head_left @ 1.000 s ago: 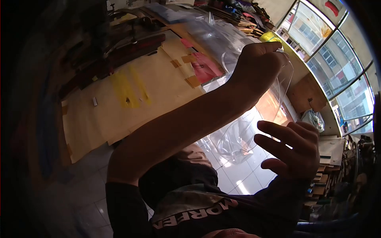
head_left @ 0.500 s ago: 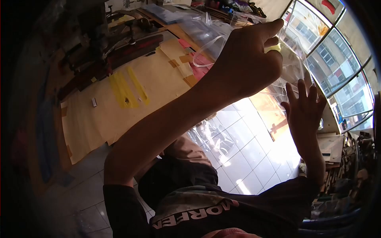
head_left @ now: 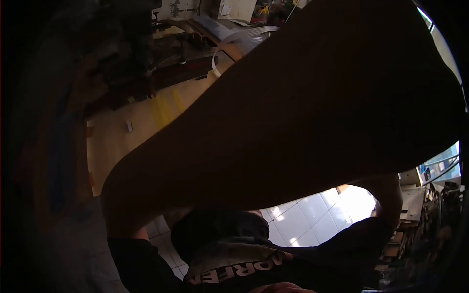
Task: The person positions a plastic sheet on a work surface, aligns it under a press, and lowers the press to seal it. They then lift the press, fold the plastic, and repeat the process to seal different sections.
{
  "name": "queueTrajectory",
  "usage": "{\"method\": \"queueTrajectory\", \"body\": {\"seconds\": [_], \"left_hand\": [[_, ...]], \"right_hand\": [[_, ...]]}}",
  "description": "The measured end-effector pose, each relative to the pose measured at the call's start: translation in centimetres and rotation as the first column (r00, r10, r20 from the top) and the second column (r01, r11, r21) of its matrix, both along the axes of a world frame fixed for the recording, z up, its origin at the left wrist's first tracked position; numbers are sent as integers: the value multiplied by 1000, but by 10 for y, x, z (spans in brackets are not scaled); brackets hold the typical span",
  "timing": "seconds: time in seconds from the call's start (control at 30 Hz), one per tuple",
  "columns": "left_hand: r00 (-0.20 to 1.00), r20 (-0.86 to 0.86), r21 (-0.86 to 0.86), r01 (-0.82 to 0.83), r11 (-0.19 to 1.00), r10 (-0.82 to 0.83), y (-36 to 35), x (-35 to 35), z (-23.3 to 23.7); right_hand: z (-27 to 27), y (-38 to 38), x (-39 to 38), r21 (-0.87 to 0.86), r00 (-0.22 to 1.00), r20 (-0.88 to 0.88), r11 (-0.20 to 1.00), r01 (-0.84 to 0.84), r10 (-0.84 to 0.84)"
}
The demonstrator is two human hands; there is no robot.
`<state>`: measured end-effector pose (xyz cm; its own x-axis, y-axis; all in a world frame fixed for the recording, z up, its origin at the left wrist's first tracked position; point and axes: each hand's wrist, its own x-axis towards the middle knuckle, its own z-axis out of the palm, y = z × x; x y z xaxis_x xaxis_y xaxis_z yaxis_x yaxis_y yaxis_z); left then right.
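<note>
My left arm sweeps across the view very close to the camera, dark and large. At its far end my left hand (head_left: pixel 415 93) is a dark mass, its fingers not distinguishable. Only part of my right forearm (head_left: pixel 389 198) shows below it; my right hand is hidden behind the left arm. A pale, narrow band (head_left: pixel 217 51) curves in a loop above my left forearm, one end passing behind it. What either hand holds cannot be seen.
A worktable covered with tan sheet (head_left: pixel 110 146) bears yellow tape strips (head_left: pixel 163 108) and a small pale piece (head_left: pixel 129 126). A dark machine (head_left: pixel 122 53) stands behind. Stacked boards (head_left: pixel 410 205) are at right, above a tiled floor (head_left: pixel 298 219).
My left arm has come up much closer to the camera, now covering most of the window, the clear plastic and my right hand. The pale band has shifted up and left.
</note>
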<state>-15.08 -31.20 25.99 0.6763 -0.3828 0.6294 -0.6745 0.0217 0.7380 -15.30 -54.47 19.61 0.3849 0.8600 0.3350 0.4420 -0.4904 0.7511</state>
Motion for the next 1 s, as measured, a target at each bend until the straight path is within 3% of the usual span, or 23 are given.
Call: {"method": "queueTrajectory", "body": {"seconds": [0.07, 0.1, 0.23, 0.3, 0.33, 0.4, 0.43, 0.47, 0.53, 0.57, 0.6, 0.67, 0.7, 0.8, 0.87, 0.9, 0.97, 1.0], "left_hand": [[1000, -18, 45, -18, 999, 18, 12, -6, 13], [999, -24, 65, -31, 997, 33, 18, -9, 19], [995, -51, 123, -79, 989, 86, 38, -4, 32], [989, -108, 100, 113, 989, -102, 49, 26, 17], [989, -106, 102, 111, 989, -100, 44, 45, 3], [984, 113, -51, -129, 990, 134, 29, 88, -39], [974, 164, -48, -148, 988, 154, 28, 97, -53], [974, 163, -47, -154, 987, 160, 30, 96, -59], [992, -85, 26, -91, 995, 93, 39, 91, -68], [993, -43, 18, -108, 994, 109, 43, 91, -70], [992, -40, 19, -121, 993, 121, 48, 90, -70], [986, -101, 60, -131, 990, 136, 57, 88, -69], [984, -101, 61, -143, 988, 149, 61, 87, -68], [982, -102, 35, -157, 987, 159, 70, 85, -65], [976, -59, 67, -207, 976, 211, 76, 86, -66], [974, -63, 70, -212, 975, 216, 79, 89, -69], [970, -40, 64, -237, 969, 240, 86, 96, -78], [969, -47, 65, -240, 969, 243, 90, 97, -80]], "right_hand": [[25, 18, -21, -79, 858, -461, 974, 215, -226], [27, 17, -19, -54, 759, -628, 983, 176, -171], [41, 24, -28, -155, 743, -637, 978, 137, -206], [31, 22, -9, 40, 800, -564, 974, -222, 206], [25, 20, 4, 90, 777, -554, 949, -301, 299], [0, 15, 37, 162, 753, -531, 918, -361, 390], [-15, 14, 53, 213, 730, -527, 899, -382, 435], [-28, 14, 65, 263, 705, -523, 877, -401, 479], [-41, 29, 74, 296, 715, -475, 858, -420, 514], [-44, 36, 78, 407, 616, -520, 805, -431, 592], [-44, 40, 81, 386, 563, -558, 791, -474, 610], [-42, 45, 74, 260, 659, -601, 891, -373, 452], [-42, 46, 72, 261, 653, -601, 885, -384, 461], [-44, 51, 70, -255, 868, -496, 950, -179, 30], [-38, 57, 66, -455, 851, -511, 878, -149, -120], [-31, 59, 64, -452, 849, -515, 878, -156, -115], [-16, 64, 60, -198, 765, -620, 908, -368, 175], [-13, 67, 60, -196, 760, -625, 907, -372, 177]]}}
